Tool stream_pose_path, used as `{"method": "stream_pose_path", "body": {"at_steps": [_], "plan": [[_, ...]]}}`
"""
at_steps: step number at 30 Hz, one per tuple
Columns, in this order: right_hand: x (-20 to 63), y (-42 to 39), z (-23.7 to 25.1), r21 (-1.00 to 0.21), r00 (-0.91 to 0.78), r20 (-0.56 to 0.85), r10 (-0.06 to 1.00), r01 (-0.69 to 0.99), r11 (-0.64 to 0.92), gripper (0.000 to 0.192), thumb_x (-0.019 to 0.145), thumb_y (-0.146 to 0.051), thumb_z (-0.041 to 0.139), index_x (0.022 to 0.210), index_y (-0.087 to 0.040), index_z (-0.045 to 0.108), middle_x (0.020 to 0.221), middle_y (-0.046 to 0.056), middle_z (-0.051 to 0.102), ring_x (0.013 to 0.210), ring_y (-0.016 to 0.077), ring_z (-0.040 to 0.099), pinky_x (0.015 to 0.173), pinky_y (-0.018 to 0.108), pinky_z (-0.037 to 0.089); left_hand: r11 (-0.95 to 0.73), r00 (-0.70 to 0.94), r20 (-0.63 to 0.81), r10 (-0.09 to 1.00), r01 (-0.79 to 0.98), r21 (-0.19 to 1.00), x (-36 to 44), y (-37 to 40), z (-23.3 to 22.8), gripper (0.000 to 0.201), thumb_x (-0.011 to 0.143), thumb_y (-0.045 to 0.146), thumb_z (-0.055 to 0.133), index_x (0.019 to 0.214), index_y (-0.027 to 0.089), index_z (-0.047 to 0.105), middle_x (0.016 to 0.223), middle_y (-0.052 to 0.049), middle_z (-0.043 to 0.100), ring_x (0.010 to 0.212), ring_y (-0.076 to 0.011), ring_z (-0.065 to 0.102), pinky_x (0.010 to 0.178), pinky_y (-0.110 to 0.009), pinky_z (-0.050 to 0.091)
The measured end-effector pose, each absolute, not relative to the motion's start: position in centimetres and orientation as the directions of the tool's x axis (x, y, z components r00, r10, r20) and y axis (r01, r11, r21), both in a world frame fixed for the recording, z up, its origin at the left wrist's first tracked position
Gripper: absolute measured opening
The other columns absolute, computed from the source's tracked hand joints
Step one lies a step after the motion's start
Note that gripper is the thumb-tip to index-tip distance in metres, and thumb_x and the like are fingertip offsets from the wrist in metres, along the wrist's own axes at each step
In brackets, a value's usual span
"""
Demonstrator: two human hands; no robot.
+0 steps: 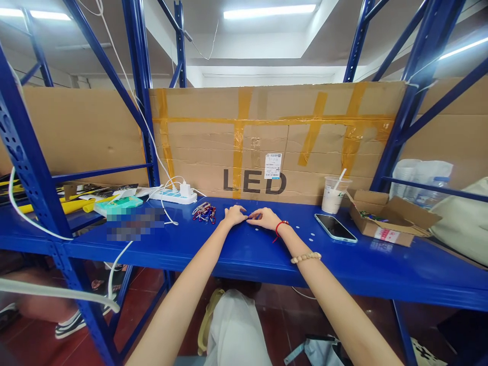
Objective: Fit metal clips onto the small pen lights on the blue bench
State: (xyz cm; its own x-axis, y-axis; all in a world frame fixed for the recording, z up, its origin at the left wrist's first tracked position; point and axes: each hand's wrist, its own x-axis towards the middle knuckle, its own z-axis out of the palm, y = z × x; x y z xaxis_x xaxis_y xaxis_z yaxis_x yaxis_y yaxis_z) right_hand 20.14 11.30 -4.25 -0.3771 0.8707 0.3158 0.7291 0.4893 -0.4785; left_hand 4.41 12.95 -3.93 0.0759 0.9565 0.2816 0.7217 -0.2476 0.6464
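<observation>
A glossy blue metal shelf (236, 251) carries a white power strip (173, 195) and a plastic cup (332, 195) near its back edge, a phone (335, 227) and an open cardboard box (389, 218) toward its right end.

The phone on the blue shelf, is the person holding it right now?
No, the phone lies flat on the blue shelf, apart from the right hand, which meets the left hand farther left.

Surface (244, 249): painted blue metal, smooth, glossy.
Backing board (267, 137): matt brown cardboard, creased, with shiny yellow tape strips.
Phone (335, 227): glass face, glossy.
Cup (334, 195): clear plastic, smooth.
Small box (385, 223), far right: matt cardboard.
Power strip (176, 195): white plastic, smooth.
Bracelet (305, 257): pale matt beads.
Wrist cord (280, 227): red string.
</observation>
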Motion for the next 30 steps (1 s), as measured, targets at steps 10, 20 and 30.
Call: {"method": "stream_pose_path", "body": {"at_steps": [10, 20, 30], "plan": [[20.2, 10.8, -3.8, -0.482, -0.391, 0.268, 0.881, 0.737, 0.474, 0.044, 0.062, -0.058, 0.064, 0.082, -0.020, 0.072, 0.080, 0.002, 0.070, 0.072, 0.0156, 0.062, 0.059, 0.021, 0.045, -0.223, 0.110, 0.227, 0.968, 0.792, 0.568, 4.3, 12.3, -3.0, 0.035, 0.068, 0.024, 0.055, 0.102, 0.020, 0.061, 0.071, -0.002, 0.068, 0.101, -0.0226, 0.056, 0.094, -0.039, 0.033], [20.5, 10.8, -3.6, -0.406, -0.313, 0.256, 0.915, 0.824, 0.395, 0.017, 0.075, -0.029, 0.059, 0.087, -0.024, 0.071, 0.089, -0.001, 0.069, 0.081, 0.0147, 0.062, 0.068, 0.023, 0.046, -0.399, 0.320, 0.286, 0.903, 0.872, 0.283, 4.1, 11.4, -3.2, 0.037, 0.071, 0.011, 0.047, 0.100, 0.027, 0.063, 0.110, -0.006, 0.055, 0.109, -0.0246, 0.043, 0.093, -0.043, 0.030], [20.7, 10.9, -3.6, -0.370, -0.309, 0.273, 0.911, 0.840, 0.396, 0.026, 0.077, -0.043, 0.057, 0.092, -0.027, 0.070, 0.098, 0.001, 0.067, 0.087, 0.0178, 0.061, 0.072, 0.026, 0.047, -0.441, 0.381, 0.287, 0.879, 0.878, 0.185, 3.6, 11.4, -3.1, 0.020, 0.080, 0.030, 0.051, 0.094, 0.023, 0.064, 0.108, -0.009, 0.054, 0.111, -0.0260, 0.040, 0.096, -0.044, 0.028]]}}
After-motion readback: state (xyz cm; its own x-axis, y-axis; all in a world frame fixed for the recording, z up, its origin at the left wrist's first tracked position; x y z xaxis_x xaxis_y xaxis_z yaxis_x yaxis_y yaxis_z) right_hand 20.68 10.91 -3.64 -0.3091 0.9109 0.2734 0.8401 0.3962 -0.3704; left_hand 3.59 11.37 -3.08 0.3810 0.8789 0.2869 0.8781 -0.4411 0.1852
